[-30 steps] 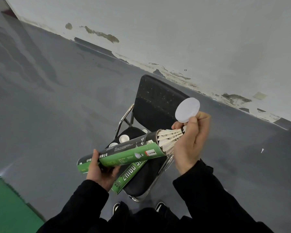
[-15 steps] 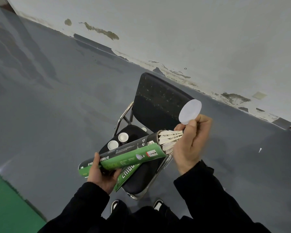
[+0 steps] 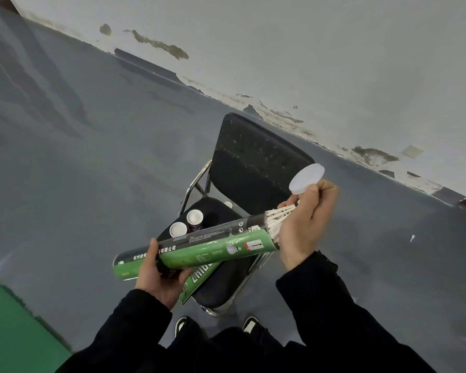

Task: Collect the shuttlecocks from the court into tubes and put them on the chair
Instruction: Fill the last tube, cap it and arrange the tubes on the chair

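Note:
A green and black shuttlecock tube (image 3: 199,247) lies nearly level above a black chair (image 3: 253,162). My left hand (image 3: 159,275) grips its lower end from below. White shuttlecock feathers (image 3: 279,215) stick out of its open right end. My right hand (image 3: 306,224) is curled at that end, touching the feathers, and pinches a round white lid (image 3: 306,175) above them. A second green tube (image 3: 199,277) lies on the chair seat, mostly hidden under the held tube. Two white-capped tubes (image 3: 194,218) stand on the seat behind it.
The chair stands on grey floor near a stained, peeling wall (image 3: 307,63). A small white scrap (image 3: 412,238) lies on the floor to the right. Green court surface (image 3: 8,319) shows at the lower left. My shoes (image 3: 249,323) are below the chair's front edge.
The held tube and both hands have barely shifted. My right hand still works at the feathers at the tube's mouth with the lid held above. The view has tilted slightly.

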`<state>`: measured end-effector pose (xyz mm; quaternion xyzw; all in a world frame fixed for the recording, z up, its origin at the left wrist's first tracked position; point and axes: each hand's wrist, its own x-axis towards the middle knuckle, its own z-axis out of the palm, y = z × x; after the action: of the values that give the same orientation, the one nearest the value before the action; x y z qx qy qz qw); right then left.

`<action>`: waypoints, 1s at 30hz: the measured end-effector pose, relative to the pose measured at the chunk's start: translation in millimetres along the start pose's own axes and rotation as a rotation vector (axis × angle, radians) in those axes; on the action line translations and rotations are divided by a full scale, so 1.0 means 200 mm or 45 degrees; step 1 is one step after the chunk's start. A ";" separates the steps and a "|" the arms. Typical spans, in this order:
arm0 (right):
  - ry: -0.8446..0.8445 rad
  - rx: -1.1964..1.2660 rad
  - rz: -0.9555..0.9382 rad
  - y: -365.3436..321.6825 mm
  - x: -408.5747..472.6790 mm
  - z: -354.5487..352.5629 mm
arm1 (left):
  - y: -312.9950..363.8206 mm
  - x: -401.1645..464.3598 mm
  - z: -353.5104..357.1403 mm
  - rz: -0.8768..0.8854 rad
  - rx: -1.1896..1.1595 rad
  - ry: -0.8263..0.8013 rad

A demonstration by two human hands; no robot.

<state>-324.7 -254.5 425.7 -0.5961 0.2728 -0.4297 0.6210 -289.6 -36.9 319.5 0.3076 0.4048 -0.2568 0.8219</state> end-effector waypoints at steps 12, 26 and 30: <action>0.144 0.227 0.283 -0.09 0.07 -0.01 | 0.00 -0.02 0.02 0.010 -0.090 0.023; -0.049 0.091 0.631 -0.10 0.02 -0.08 | 0.06 0.02 -0.03 0.015 -0.081 0.004; -0.140 0.246 0.983 -0.10 0.02 -0.14 | 0.06 0.01 -0.02 0.017 -0.076 0.024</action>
<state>-350.7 -270.9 441.4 -0.4106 0.4014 -0.1558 0.8037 -282.5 -25.6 318.9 0.2878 0.4180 -0.2363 0.8286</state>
